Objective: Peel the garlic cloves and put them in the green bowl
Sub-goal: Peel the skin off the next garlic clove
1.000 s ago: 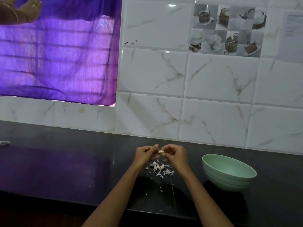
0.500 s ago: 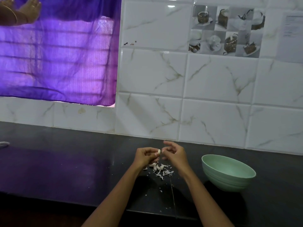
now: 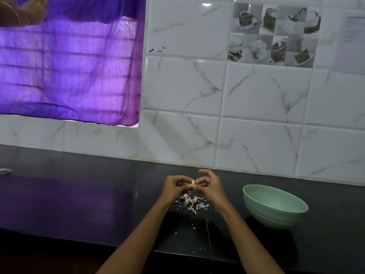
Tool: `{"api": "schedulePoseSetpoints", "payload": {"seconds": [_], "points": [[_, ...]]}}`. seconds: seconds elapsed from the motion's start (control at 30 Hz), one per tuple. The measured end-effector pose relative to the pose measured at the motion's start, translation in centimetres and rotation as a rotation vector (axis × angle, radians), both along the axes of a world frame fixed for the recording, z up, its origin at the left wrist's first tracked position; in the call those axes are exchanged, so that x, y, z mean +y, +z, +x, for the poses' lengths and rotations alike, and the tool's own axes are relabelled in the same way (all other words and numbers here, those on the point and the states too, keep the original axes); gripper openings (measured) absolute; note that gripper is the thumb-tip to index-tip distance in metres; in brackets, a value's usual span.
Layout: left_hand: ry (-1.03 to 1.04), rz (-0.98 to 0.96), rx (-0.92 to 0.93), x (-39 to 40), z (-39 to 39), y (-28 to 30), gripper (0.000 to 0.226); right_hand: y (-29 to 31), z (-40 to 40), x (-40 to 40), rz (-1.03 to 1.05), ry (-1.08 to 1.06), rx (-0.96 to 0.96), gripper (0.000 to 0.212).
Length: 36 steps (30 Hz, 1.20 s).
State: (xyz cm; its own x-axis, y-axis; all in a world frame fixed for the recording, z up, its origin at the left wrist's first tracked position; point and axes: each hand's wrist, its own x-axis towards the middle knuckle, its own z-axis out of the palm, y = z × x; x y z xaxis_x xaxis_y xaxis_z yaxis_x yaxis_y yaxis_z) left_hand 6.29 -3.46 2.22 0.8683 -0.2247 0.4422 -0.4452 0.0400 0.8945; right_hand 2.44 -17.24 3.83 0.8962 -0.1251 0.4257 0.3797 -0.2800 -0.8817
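A small pale garlic clove is held upright above the black counter, between my two hands. My left hand grips its lower end with curled fingers. My right hand pinches at the clove with thumb and forefinger, the other fingers raised. Below the hands lies a heap of white garlic skins and bits on the counter. The green bowl stands to the right of my right hand; its visible inside shows no cloves.
The black counter runs along a white marble-tiled wall. A purple curtain covers a window at upper left, where another person's hand shows. A small white object lies at the counter's far left edge.
The hands stayed over the skin heap. My right hand's fingers lifted off and came back to pinch the clove, which now stands more exposed between the fingertips.
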Motion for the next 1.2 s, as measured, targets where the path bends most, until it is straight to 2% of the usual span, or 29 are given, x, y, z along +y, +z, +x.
{"api": "schedulePoseSetpoints", "payload": {"seconds": [0.4,0.77,0.87,0.97,1.0,1.03,1.07,1.17,1.2], "points": [[0.029,0.004,-0.035,-0.23,0.03,-0.21,0.015,-0.03,0.15,-0.08,0.034,-0.014,-0.008,0.055],[-0.017,-0.066,0.049,-0.15,0.10,-0.05,0.017,-0.06,0.16,0.02,0.010,0.049,0.073,0.046],[-0.019,-0.126,0.069,-0.17,0.23,0.03,0.017,0.24,-0.09,-0.06,0.043,0.065,0.086,0.037],[-0.009,-0.131,0.071,-0.17,0.46,-0.10,0.011,0.55,-0.31,-0.17,0.077,0.012,0.051,0.009],[-0.002,-0.128,0.071,-0.19,0.51,-0.13,0.010,0.57,-0.37,-0.16,0.102,-0.027,0.031,0.007],[0.002,-0.126,0.073,-0.21,0.53,-0.15,0.010,0.38,-0.16,-0.33,0.102,-0.075,0.016,0.018],[0.005,-0.123,0.074,-0.23,0.56,-0.16,0.011,0.32,-0.09,-0.36,0.087,-0.113,0.004,0.023],[0.017,-0.124,0.074,-0.20,0.44,-0.08,0.012,0.15,0.09,-0.59,-0.123,-0.251,-0.033,0.011],[0.023,-0.130,0.075,-0.18,0.39,-0.03,0.013,0.13,0.12,-0.63,-0.197,-0.278,-0.043,0.021]]}}
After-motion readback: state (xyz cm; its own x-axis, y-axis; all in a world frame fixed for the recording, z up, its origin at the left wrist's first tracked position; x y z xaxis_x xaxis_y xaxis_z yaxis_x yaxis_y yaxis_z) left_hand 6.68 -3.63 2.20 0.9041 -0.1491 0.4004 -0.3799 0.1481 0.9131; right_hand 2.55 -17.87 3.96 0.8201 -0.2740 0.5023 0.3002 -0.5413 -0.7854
